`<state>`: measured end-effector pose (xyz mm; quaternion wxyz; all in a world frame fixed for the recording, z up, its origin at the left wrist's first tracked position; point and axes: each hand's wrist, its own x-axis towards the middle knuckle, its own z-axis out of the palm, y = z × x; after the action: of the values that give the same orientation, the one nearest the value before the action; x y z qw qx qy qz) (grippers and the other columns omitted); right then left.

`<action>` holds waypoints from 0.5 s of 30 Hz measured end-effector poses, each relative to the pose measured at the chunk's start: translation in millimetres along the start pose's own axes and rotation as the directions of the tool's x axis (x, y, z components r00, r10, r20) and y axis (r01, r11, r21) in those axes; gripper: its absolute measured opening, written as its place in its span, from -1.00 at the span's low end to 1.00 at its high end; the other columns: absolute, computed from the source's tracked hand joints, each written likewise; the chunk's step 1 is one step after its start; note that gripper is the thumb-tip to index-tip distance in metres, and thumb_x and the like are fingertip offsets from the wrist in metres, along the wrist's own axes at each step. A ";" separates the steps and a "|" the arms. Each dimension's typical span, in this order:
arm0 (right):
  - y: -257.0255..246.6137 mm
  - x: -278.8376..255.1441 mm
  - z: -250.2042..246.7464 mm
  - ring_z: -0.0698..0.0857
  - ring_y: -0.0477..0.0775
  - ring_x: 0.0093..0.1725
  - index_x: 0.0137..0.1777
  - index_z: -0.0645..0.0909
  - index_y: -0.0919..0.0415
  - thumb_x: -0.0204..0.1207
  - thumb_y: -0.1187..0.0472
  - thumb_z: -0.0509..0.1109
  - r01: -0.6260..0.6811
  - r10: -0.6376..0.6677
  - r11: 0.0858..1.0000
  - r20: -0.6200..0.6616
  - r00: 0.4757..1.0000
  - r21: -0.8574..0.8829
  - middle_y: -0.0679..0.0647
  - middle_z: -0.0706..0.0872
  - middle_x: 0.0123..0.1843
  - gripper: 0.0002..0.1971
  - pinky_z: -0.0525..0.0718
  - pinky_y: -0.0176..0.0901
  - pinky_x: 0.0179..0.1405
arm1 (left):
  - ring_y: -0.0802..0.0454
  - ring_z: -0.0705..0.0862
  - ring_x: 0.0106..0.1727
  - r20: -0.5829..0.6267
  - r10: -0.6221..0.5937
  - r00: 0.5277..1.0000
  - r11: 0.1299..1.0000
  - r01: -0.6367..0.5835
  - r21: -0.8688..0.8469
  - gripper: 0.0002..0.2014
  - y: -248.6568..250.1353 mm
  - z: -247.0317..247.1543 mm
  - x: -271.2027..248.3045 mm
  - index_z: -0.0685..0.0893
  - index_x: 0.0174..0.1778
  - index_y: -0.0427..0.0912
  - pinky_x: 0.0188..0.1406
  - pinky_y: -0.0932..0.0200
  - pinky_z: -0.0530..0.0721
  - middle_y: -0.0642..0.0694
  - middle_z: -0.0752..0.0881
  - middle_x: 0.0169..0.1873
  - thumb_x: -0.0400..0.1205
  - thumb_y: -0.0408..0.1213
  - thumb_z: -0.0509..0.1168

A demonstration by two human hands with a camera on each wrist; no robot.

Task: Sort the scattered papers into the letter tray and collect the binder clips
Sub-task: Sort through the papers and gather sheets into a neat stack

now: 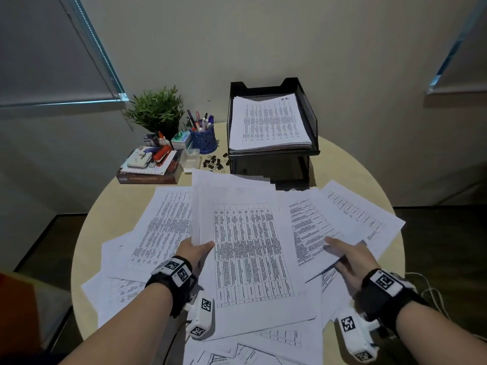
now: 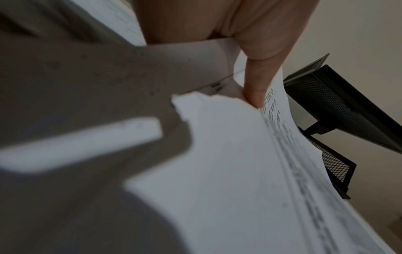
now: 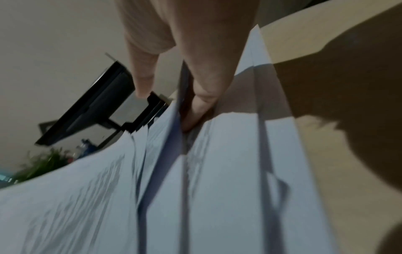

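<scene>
Looking over the round beige table (image 1: 116,206), I see that scattered white printed papers (image 1: 350,214) cover its near half. The black two-level mesh letter tray (image 1: 311,119) stands straight ahead at the far edge, with its long side pointing away from me. My left hand (image 1: 193,252) grips a bundle of sheets (image 1: 247,246) by its left edge, and my right hand (image 1: 347,259) pinches a loose sheet (image 1: 316,233). Both hands are about equally far from the tray, and nothing stands between. The small black binder clips (image 1: 214,163) lie just left of it.

white papers (image 1: 253,248) with black table print, black mesh letter tray (image 1: 305,111), blue pen cup (image 1: 204,139)
</scene>
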<state>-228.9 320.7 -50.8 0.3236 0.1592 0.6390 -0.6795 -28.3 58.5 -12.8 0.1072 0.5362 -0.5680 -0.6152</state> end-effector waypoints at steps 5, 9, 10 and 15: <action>10.4 -2.9 -0.1 0.60 0.10 -0.13 0.15 0.36 0.58 0.56 0.47 0.33 0.057 -0.065 0.985 -0.041 0.997 -0.162 0.13 0.52 -0.15 -0.74 0.73 -0.26 -0.27 | -0.04 0.66 -0.27 0.148 -0.004 0.989 1.000 0.006 -0.015 -0.66 2.0 8.7 1.1 0.53 0.24 -0.49 0.13 -0.02 0.66 -0.22 0.68 -0.26 0.54 -0.61 0.33; -9.4 0.9 -21.0 0.65 0.36 0.09 0.37 0.40 0.40 0.61 0.40 0.27 0.124 -0.161 0.977 -0.227 0.960 -0.172 0.31 0.60 0.26 -0.66 0.75 0.03 -0.02 | -0.22 0.65 0.09 0.131 0.032 0.991 0.991 -0.049 0.128 -0.65 5.1 7.8 9.5 0.57 0.23 -0.33 0.17 -0.04 0.59 -0.32 0.69 0.08 0.53 -0.54 0.38; -16.4 0.0 -28.4 0.66 0.42 0.05 0.37 0.42 0.42 0.62 0.38 0.26 0.120 -0.167 0.975 -0.263 0.950 -0.187 0.38 0.63 0.24 -0.66 0.75 0.01 -0.01 | -0.25 0.63 0.17 0.099 0.043 0.994 0.983 -0.060 0.174 -0.63 5.2 6.2 11.6 0.56 0.28 -0.35 0.20 -0.05 0.57 -0.34 0.67 0.13 0.54 -0.50 0.38; -57.4 0.8 -65.2 0.54 0.22 -0.37 0.19 0.55 0.45 0.62 0.37 0.25 0.114 -0.191 0.963 -0.318 0.929 -0.246 0.25 0.57 -0.28 -0.79 0.59 -0.32 -0.61 | -0.31 0.60 0.26 -0.030 0.117 0.993 0.942 -0.101 0.321 -0.57 9.9 -3.4 17.6 0.52 0.35 -0.42 0.24 -0.11 0.56 -0.39 0.64 0.22 0.57 -0.41 0.37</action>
<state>-279.3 382.3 -16.0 0.1705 0.1861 0.7677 -0.5890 -37.4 40.2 -13.4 0.0668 0.5288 -0.6858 -0.4955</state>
